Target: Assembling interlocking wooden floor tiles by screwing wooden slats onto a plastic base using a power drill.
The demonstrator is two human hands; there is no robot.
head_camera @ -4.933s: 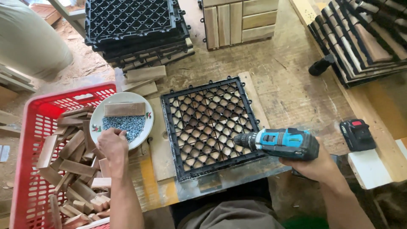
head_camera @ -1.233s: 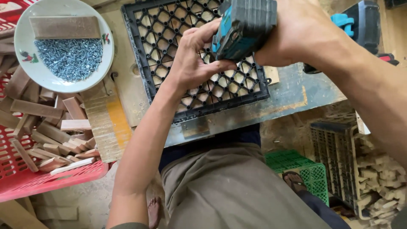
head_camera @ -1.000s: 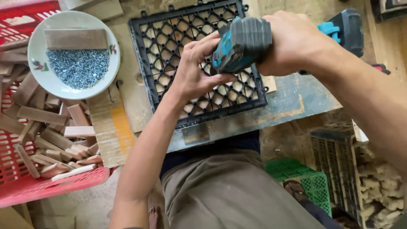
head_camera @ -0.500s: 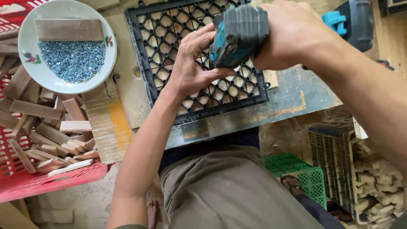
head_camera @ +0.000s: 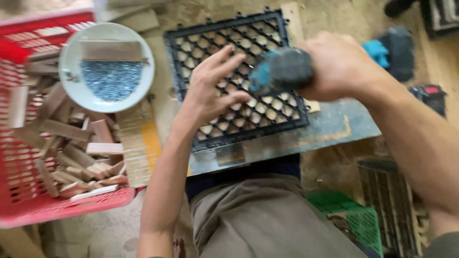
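Soft, even daylight fills the scene, moderately bright, with no hard glare anywhere. The whole frame is smeared by motion blur. The black grid tile (head_camera: 236,79) serves as the landmark: its lattice edges are softened, and the drill (head_camera: 281,71) held over its right side by the right hand (head_camera: 342,64) is smeared worst, its outline barely readable. The left hand (head_camera: 210,91), spread on the tile, casts only a faint shadow on the lattice. Left of the tile, the white bowl (head_camera: 76,91) is the brightest patch, slightly washed out, with its screws (head_camera: 111,80) blurred into a grey mass. Below the tile the floor falls into dimmer shade.
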